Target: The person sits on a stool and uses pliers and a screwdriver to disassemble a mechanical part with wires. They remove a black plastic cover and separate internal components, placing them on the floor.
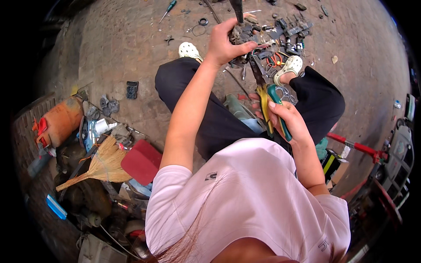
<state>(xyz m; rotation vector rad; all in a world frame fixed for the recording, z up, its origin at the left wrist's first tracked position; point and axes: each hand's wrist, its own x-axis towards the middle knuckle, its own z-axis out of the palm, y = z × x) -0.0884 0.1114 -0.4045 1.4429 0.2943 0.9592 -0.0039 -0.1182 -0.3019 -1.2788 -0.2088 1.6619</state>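
Note:
My left hand (226, 46) is closed around a dark, greasy mechanical part (244, 35), its thumb toward me and its fingers on the far side. Thin coloured wires (266, 46) stick out beside the thumb. My right hand (287, 117) grips a pair of pliers (264, 105) with yellow and green handles. Their long dark jaws point away from me and end just below the part and its wires; whether they touch is too small to tell. A dark upright bar (237, 9) rises beside the part at the top edge.
Black connectors and metal pieces (291, 33) litter the floor beyond my right shoe (290, 69), near orange-handled pliers (276, 59). A screwdriver (169, 9) lies far left. An orange gas cylinder (63, 120), a straw broom (103, 164) and a red stand arm (357, 147) flank me.

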